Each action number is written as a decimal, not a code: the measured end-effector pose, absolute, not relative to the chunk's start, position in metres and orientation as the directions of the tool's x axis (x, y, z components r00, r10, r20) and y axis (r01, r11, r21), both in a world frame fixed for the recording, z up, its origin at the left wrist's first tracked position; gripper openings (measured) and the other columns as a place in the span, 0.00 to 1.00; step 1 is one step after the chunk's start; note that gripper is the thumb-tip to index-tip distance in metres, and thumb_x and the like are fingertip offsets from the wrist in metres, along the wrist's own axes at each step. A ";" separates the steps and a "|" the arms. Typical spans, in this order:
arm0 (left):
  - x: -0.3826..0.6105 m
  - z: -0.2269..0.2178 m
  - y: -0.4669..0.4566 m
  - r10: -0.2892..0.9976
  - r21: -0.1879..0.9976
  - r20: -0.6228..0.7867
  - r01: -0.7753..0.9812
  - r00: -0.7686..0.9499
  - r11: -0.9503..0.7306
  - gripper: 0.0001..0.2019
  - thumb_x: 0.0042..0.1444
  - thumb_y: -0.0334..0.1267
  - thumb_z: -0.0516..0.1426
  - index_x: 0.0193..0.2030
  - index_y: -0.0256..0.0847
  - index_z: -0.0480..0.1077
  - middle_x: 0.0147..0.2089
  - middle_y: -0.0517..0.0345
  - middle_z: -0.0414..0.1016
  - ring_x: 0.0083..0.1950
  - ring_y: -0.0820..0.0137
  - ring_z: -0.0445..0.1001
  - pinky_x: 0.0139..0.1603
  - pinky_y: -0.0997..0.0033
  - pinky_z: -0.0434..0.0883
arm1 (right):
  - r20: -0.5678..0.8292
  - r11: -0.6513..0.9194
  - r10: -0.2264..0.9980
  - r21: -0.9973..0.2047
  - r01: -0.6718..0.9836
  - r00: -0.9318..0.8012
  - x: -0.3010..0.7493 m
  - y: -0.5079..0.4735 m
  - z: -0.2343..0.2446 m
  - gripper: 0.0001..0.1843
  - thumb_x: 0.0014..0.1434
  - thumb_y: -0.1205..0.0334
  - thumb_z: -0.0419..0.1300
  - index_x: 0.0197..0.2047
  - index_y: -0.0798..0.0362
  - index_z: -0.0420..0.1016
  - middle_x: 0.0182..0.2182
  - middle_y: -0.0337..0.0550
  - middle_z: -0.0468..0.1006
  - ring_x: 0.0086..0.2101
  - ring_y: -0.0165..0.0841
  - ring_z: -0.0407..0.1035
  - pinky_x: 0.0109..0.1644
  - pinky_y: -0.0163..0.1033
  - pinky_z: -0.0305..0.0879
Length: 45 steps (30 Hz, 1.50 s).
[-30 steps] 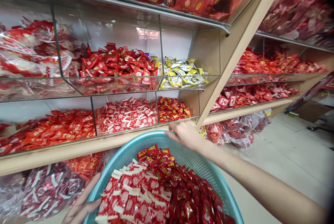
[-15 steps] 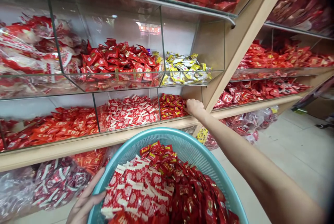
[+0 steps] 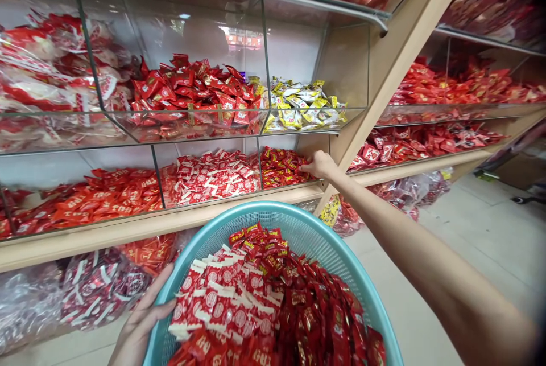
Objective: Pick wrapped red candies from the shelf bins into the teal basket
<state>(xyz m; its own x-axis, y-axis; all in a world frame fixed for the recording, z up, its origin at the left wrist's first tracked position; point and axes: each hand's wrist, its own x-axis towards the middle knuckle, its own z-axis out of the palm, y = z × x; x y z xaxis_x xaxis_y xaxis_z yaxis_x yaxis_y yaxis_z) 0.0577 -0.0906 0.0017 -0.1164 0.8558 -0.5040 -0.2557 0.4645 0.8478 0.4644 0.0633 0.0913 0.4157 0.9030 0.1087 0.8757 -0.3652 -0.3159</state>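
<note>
Right hand (image 3: 319, 165) touches candy bin (image 3: 313, 141) edge; floor (image 3: 469, 229) open.

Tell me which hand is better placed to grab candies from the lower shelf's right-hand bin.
Right, most likely. The right hand is at that bin, fingers on the red-and-gold candies. The left hand grips the teal basket by its rim, holding it up.

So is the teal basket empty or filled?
Filled: wrapped candies heap inside the basket; only its far wall shows bare.
</note>
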 end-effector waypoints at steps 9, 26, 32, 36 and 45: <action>0.067 0.021 -0.092 0.802 0.789 -0.589 -0.282 -0.096 0.546 0.27 0.42 0.31 0.60 0.51 0.58 0.68 0.49 0.66 0.75 0.54 0.60 0.67 0.49 0.69 0.66 | -0.022 0.054 0.992 -0.813 0.580 -0.123 0.416 -0.018 0.120 0.19 0.41 0.49 0.64 0.29 0.54 0.66 0.22 0.37 0.70 0.22 0.26 0.62 0.24 0.33 0.57; 0.067 0.015 -0.096 0.812 0.781 -0.580 -0.332 -0.067 0.530 0.31 0.41 0.34 0.62 0.55 0.58 0.64 0.53 0.64 0.72 0.51 0.62 0.70 0.52 0.67 0.65 | -0.187 0.430 0.865 -0.201 0.880 -0.465 0.387 -0.055 0.026 0.16 0.47 0.73 0.56 0.42 0.56 0.64 0.38 0.47 0.70 0.37 0.35 0.66 0.38 0.35 0.59; 0.067 0.018 -0.097 0.772 0.727 -0.633 -0.380 -0.050 0.572 0.35 0.41 0.35 0.62 0.58 0.61 0.59 0.51 0.62 0.73 0.48 0.58 0.72 0.51 0.59 0.66 | -0.148 0.438 0.864 -0.252 0.863 -0.482 0.387 -0.049 0.022 0.19 0.47 0.68 0.59 0.44 0.56 0.64 0.40 0.47 0.69 0.36 0.34 0.65 0.37 0.36 0.61; 0.068 0.017 -0.098 0.774 0.733 -0.630 -0.380 -0.065 0.564 0.36 0.41 0.35 0.61 0.58 0.61 0.58 0.50 0.61 0.74 0.48 0.57 0.72 0.49 0.58 0.67 | -0.040 0.409 0.884 -0.416 0.813 -0.465 0.392 -0.033 0.064 0.13 0.50 0.61 0.59 0.40 0.56 0.68 0.32 0.42 0.72 0.30 0.30 0.65 0.33 0.33 0.60; 0.068 0.011 -0.096 0.813 0.805 -0.566 -0.303 -0.133 0.511 0.34 0.39 0.39 0.62 0.57 0.55 0.62 0.51 0.60 0.73 0.51 0.53 0.69 0.52 0.54 0.65 | 0.011 0.172 0.984 -0.252 0.952 -0.175 0.438 0.062 0.101 0.12 0.45 0.73 0.57 0.35 0.56 0.74 0.26 0.39 0.74 0.27 0.26 0.64 0.31 0.29 0.57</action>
